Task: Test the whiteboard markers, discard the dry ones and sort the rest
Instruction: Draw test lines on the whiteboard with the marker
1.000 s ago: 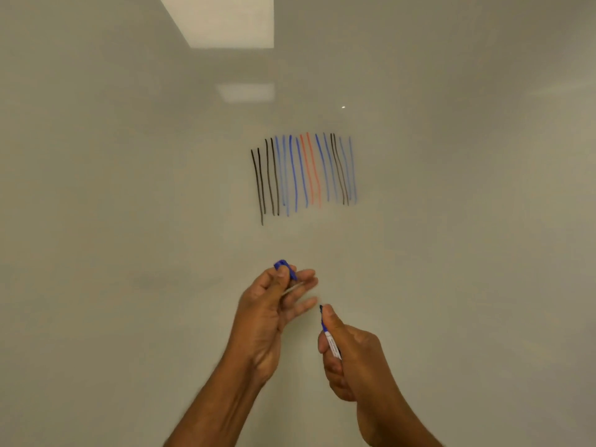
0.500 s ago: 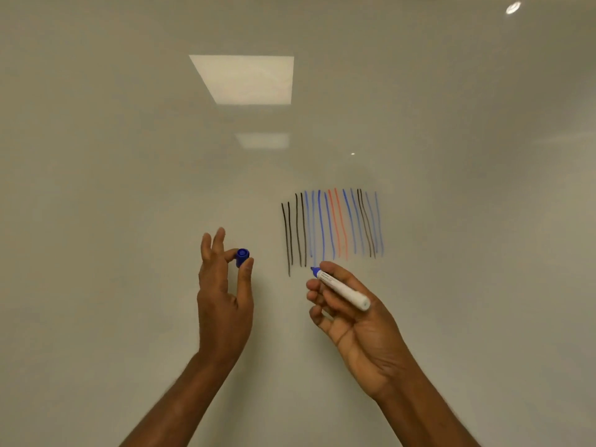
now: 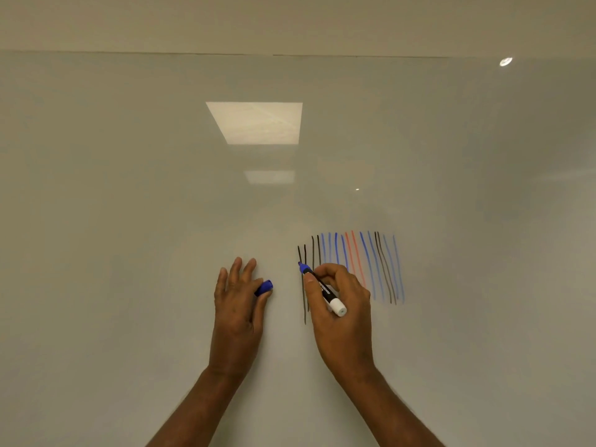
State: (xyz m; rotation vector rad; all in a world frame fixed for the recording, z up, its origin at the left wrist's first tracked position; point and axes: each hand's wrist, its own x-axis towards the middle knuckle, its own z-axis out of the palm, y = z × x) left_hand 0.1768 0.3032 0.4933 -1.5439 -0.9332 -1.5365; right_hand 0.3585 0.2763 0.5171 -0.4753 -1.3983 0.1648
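Note:
My right hand (image 3: 342, 311) grips an uncapped blue whiteboard marker (image 3: 322, 289), white-barrelled with a black label. Its blue tip points up-left and sits at the leftmost black stroke on the whiteboard (image 3: 129, 221). My left hand (image 3: 237, 304) is raised to the left of it, pinching the marker's blue cap (image 3: 264, 287) between thumb and a finger, with the other fingers spread upward. A row of several vertical test strokes (image 3: 364, 266) in black, blue and red runs to the right, partly hidden behind my right hand.
The glossy whiteboard fills the view; its top edge (image 3: 290, 54) runs across near the top. Ceiling lights reflect in it as a bright rectangle (image 3: 256, 122) and a smaller one (image 3: 269, 177).
The view has tilted up. My right hand has turned over and brought the marker tip up to the left end of the strokes. My left hand keeps hold of the cap.

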